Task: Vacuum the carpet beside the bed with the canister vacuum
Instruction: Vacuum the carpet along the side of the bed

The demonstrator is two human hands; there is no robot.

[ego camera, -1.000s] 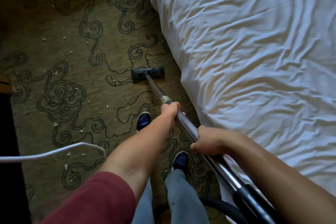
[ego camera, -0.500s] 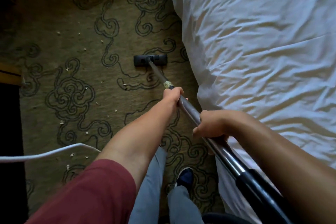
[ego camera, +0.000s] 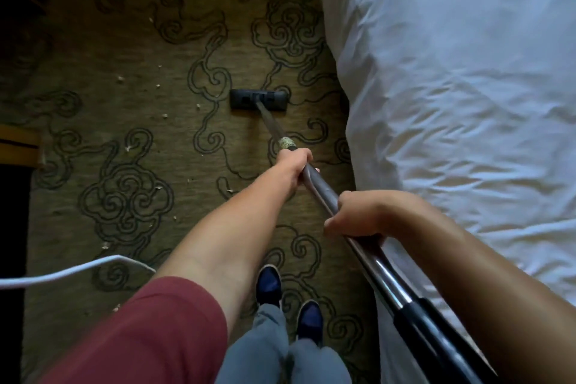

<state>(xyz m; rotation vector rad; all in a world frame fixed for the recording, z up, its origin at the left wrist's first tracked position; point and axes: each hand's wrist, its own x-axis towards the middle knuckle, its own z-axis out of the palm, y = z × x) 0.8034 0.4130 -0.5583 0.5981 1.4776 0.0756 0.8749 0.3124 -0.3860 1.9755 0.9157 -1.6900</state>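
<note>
While both the left hand (ego camera: 294,165) and right hand (ego camera: 355,215) clamp the wand (ego camera: 321,188), that white cord (ego camera: 78,270) near the feet could snag, and crumbs (ego camera: 120,79) off to the left might get missed.

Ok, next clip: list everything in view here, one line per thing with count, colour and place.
floor head: one, black, on the carpet ahead, left of the bed
wand: one, grey metal, running from the floor head back to the lower right
carpet: one, olive with dark swirls, left and centre
crumbs: many, pale, scattered left of the floor head
bed: one, white sheet, right
cable: one, white, lower left
shoes: two, dark blue, bottom centre
left hand: grips the wand, forward
right hand: grips the wand, nearer
</note>
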